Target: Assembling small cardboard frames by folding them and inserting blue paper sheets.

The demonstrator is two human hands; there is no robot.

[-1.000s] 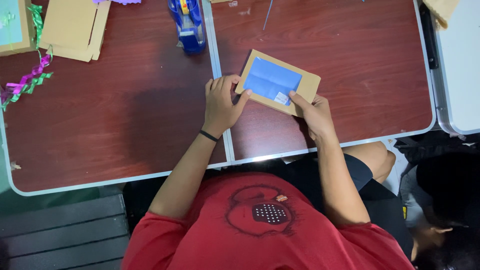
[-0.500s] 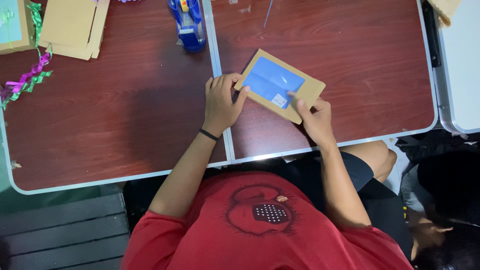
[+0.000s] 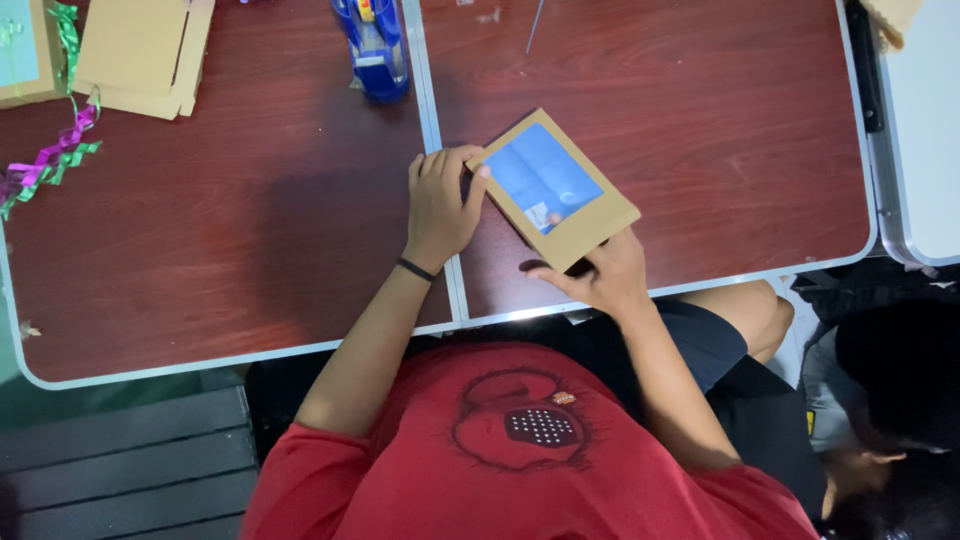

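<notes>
Near center frame on the reddish table (image 3: 250,250): brown windowed envelope (image 3: 553,188) tilted, blue panel up. Left hand (image 3: 440,205) gripping its left corner, right hand (image 3: 598,275) pinching the lower edge. Blue tape dispenser (image 3: 372,45) up top, cardboard stack (image 3: 140,55) and ribbon (image 3: 50,155) upper left.

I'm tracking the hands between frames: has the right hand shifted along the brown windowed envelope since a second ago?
Yes. The right hand has slid from the brown windowed envelope's far right edge to its near corner, closer to the table's front edge.
</notes>
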